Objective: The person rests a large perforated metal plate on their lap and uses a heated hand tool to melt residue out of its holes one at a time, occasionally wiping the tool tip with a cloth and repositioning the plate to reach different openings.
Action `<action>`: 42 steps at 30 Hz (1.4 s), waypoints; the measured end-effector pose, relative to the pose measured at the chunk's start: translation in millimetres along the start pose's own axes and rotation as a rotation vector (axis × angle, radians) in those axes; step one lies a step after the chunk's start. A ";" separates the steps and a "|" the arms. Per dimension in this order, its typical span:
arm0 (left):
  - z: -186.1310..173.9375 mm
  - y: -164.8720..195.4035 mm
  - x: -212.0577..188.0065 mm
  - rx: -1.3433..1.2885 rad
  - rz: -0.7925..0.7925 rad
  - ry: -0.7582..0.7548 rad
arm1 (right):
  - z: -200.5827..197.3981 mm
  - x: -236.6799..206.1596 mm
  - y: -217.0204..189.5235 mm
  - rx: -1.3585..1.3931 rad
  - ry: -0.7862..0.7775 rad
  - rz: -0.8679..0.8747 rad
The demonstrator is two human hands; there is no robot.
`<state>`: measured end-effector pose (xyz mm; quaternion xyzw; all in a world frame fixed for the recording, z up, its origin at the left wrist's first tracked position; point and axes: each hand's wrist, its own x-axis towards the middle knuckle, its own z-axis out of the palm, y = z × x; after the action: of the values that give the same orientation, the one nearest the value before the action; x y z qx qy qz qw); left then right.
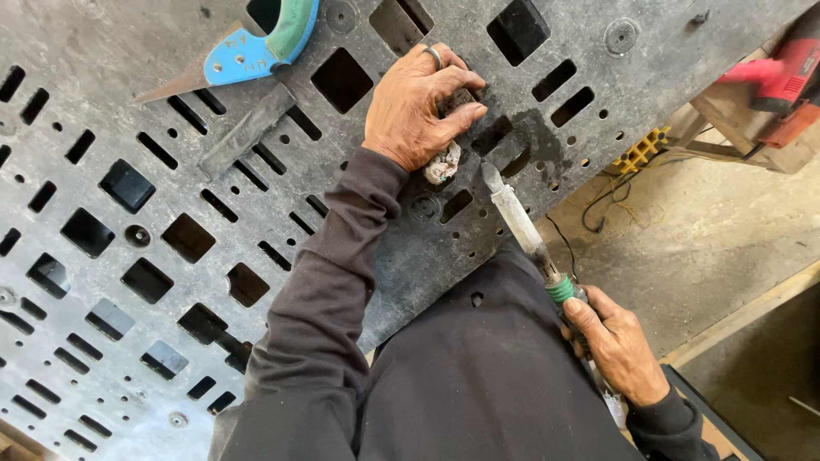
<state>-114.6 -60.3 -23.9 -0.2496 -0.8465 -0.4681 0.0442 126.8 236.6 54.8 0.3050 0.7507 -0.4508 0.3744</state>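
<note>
A large grey plastic panel (102,111), pierced with square holes and short slots, fills the left and far part of the view and slopes down toward the person's lap. Far on it, left of centre, lies a knife (231,60) with a blue and green handle and a pointed metal blade; the handle carries a small patch of handwriting. Just near it rests a flat dark bar (248,130), tilted.

The left hand (423,107), a ring on one finger, lies palm down on the panel, its fingers curled shut around a dark, crusty lump (446,158) whose pale end shows below the palm. Just right of the lump, the blunt metal tip of a long heating tool (521,226) touches the panel beside a darkened, glossy patch. The right hand (611,346), nearer and to the right, has its fingers closed around the tool's handle just behind a green collar.

Farther right, on the concrete floor (726,230), sit a yellow slotted block (641,149) and tangled wire (615,198). A red power tool (781,72) rests at the far right corner.
</note>
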 end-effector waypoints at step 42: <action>23.0 51.2 29.6 0.173 -0.516 -0.618 | -63.6 32.6 -4.1 -0.178 -0.097 -0.093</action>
<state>-113.0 -7.9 11.8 -0.1533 -0.8910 -0.2941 -0.3100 87.9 296.4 49.3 0.2133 0.7821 -0.4135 0.4145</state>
